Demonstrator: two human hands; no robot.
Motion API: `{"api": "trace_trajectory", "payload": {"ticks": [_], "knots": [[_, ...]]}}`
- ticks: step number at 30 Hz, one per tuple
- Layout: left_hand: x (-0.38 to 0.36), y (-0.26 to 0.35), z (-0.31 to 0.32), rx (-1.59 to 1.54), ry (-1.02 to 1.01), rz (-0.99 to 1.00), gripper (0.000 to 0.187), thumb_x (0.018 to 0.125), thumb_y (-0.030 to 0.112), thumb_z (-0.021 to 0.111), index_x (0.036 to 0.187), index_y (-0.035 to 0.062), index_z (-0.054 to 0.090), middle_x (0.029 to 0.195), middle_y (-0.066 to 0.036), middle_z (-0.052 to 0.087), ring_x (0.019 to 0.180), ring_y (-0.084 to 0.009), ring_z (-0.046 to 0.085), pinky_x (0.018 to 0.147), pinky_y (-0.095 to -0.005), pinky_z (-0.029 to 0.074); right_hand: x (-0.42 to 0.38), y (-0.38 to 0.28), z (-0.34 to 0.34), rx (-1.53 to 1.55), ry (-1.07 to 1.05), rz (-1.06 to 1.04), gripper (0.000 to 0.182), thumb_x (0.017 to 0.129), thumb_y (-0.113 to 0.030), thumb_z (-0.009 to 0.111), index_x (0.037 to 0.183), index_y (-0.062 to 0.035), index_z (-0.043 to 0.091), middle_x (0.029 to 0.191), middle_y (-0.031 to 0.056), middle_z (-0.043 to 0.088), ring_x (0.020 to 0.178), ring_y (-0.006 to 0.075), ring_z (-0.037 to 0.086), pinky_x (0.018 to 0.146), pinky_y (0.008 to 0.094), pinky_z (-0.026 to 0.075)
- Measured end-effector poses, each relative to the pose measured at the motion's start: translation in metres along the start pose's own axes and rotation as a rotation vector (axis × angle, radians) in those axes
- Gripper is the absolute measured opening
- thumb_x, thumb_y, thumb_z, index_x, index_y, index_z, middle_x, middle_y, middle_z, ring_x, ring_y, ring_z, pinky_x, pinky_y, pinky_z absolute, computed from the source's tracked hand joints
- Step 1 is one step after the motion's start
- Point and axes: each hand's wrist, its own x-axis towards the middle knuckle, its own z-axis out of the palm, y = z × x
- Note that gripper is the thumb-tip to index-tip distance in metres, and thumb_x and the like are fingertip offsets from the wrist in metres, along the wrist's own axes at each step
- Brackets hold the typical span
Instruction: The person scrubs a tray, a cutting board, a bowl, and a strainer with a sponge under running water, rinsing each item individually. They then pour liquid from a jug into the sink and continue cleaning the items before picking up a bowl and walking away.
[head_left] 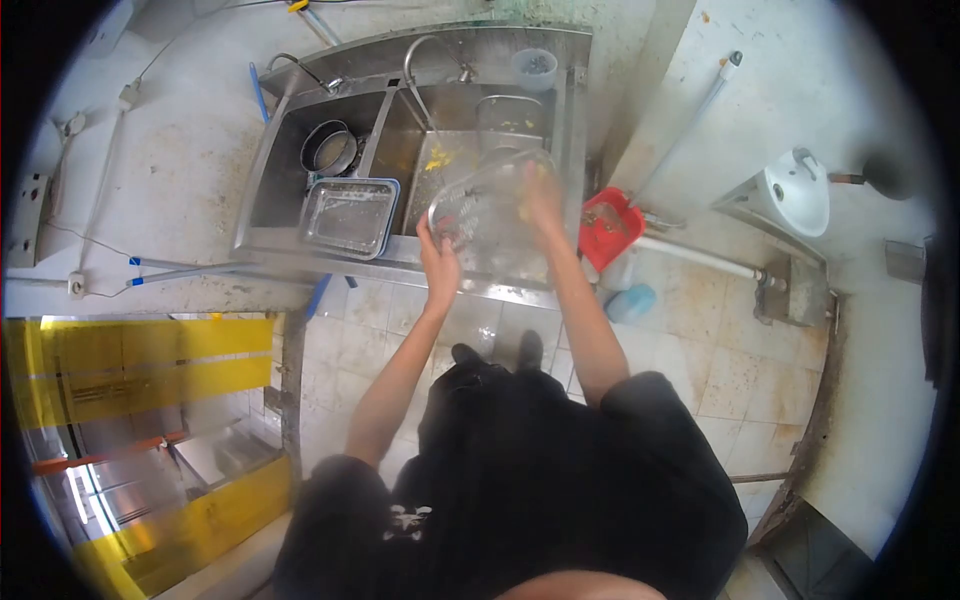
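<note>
Over the right basin of the steel sink [405, 150], a perforated metal tray [482, 215] is held tilted. My left hand [441, 262] grips its near left edge, the fingers curled round the rim. On the tray's right side is my right hand [541, 203], smeared by motion. Something yellowish shows at its fingers, but I cannot make out what it is. Yellow scraps [438, 158] lie in the basin below the curved faucet [412, 62]. A second metal pan [510, 118] rests at the back of that basin, partly behind the tray.
A round pan [329, 148] stands in the left basin. A rectangular tray [350, 217] lies across the sink's front left. At the back right corner sits a clear tub [535, 69]. A red dustpan [610, 228] and a blue item [632, 302] are on the floor to the right.
</note>
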Motion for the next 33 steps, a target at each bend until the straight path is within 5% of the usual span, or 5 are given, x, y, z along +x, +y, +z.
{"api": "trace_trajectory", "payload": {"ticks": [6, 15, 22, 30, 33], "knots": [[0.001, 0.022, 0.0, -0.234, -0.007, -0.342, 0.046, 0.102, 0.029, 0.029, 0.144, 0.0235, 0.012, 0.125, -0.017, 0.044, 0.084, -0.0282, 0.065, 0.061, -0.0383, 0.058, 0.037, 0.01, 0.024, -0.538, 0.497, -0.413, 0.05, 0.089, -0.016, 0.051, 0.127, 0.0119, 0.033, 0.128, 0.032, 0.04, 0.12, 0.0397, 0.042, 0.105, 0.0423, 0.027], [0.03, 0.026, -0.032, -0.119, -0.091, -0.318, 0.049, 0.1, 0.037, 0.033, 0.145, 0.0248, 0.017, 0.125, -0.017, 0.046, 0.083, -0.0258, 0.065, 0.052, -0.0363, 0.055, 0.059, 0.032, 0.085, -0.746, 0.821, -0.457, 0.017, 0.081, -0.008, 0.06, 0.091, 0.0047, 0.065, 0.086, 0.0226, 0.065, 0.08, 0.0368, 0.063, 0.074, 0.0418, 0.047], [0.082, 0.014, -0.077, 0.144, -0.128, -0.067, 0.052, 0.1, 0.038, 0.032, 0.143, 0.0097, 0.024, 0.129, -0.022, 0.045, 0.108, -0.0315, 0.05, 0.086, -0.0375, 0.039, -0.001, 0.031, 0.191, -0.368, 0.125, -0.579, 0.021, 0.084, -0.017, 0.062, 0.082, 0.0035, 0.065, 0.076, 0.0181, 0.066, 0.074, 0.0305, 0.064, 0.069, 0.0387, 0.048], [0.086, 0.098, -0.117, -0.22, -0.266, -0.61, 0.064, 0.098, 0.048, 0.034, 0.145, 0.0085, 0.018, 0.143, -0.022, 0.032, 0.132, -0.0359, 0.033, 0.109, -0.0408, 0.027, 0.034, 0.044, 0.196, -0.656, 0.631, -0.736, 0.015, 0.082, -0.01, 0.063, 0.091, 0.0029, 0.062, 0.08, 0.0169, 0.066, 0.07, 0.0276, 0.065, 0.064, 0.0366, 0.049], [0.127, -0.047, -0.112, 0.145, -0.281, -0.092, 0.065, 0.097, 0.051, 0.032, 0.146, 0.0125, 0.018, 0.146, -0.02, 0.029, 0.134, -0.0338, 0.031, 0.109, -0.0393, 0.026, 0.031, 0.046, 0.227, -0.614, 0.555, -0.695, 0.013, 0.08, -0.007, 0.062, 0.089, 0.002, 0.063, 0.078, 0.0173, 0.066, 0.072, 0.0271, 0.066, 0.066, 0.0361, 0.05]]}}
